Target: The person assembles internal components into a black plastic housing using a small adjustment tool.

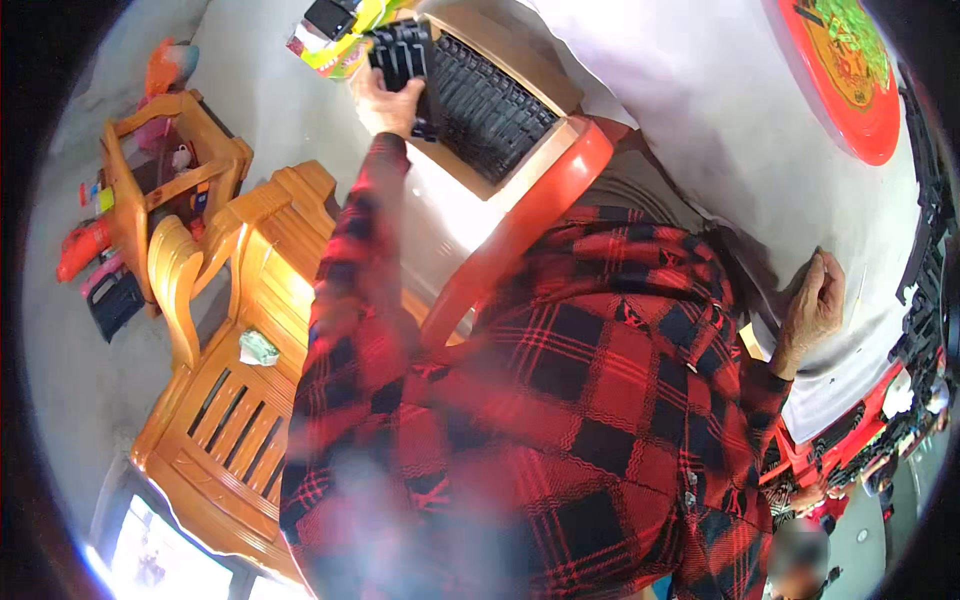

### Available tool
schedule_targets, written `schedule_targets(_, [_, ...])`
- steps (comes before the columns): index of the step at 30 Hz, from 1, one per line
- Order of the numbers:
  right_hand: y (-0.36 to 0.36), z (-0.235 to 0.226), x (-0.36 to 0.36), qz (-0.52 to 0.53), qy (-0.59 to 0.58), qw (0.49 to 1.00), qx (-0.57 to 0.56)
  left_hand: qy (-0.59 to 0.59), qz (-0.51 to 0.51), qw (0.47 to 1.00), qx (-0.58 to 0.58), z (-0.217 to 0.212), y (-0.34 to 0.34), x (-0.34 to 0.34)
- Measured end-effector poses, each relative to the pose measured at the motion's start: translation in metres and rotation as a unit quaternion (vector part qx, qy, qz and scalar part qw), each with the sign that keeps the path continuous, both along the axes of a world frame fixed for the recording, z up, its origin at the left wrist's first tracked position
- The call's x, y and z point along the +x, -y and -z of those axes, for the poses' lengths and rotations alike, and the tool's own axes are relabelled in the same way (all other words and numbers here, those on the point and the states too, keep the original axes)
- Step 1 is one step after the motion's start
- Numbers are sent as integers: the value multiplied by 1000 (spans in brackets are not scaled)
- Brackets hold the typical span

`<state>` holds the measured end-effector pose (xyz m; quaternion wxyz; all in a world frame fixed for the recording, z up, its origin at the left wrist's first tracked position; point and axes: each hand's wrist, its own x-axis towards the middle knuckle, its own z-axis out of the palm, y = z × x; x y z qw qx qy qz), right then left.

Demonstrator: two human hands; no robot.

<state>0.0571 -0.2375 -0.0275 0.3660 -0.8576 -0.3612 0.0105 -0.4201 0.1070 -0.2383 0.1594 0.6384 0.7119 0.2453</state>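
Note:
My left hand (pixel 383 104) is closed on a row of black plastic pieces (pixel 402 55), its thumb pressed against the near side. It is above the left end of a cardboard box (pixel 560 135). Black plastic parts (pixel 490 110) are packed in tight rows inside that box. Off to the right, my right hand (pixel 817 308) hangs over a white surface (pixel 720 120). Its fingers are drawn together, and whatever they may hold is too small or hidden to make out.
Beside the box is a red plastic rim (pixel 540 190); a yellow-green package (pixel 345 50) lies beyond it. On the left stand a wooden bench (pixel 225 420) and a wooden stool frame (pixel 175 180). A red tray (pixel 880 130) sits far right. Another person (pixel 800 550) appears lower right.

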Motion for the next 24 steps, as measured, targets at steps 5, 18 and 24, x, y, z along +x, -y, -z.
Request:
schedule_targets(5, [8, -5, 6, 6, -14, 1000, -14, -36, -2, 995, -98, 74, 43, 28])
schedule_targets(18, [6, -7, 3, 55, -72, 996, 4, -95, 111, 961, -233, 115, 84, 75])
schedule_targets(24, [3, -5, 2, 50, -53, 997, 30, -95, 154, 955, -234, 126, 103, 96])
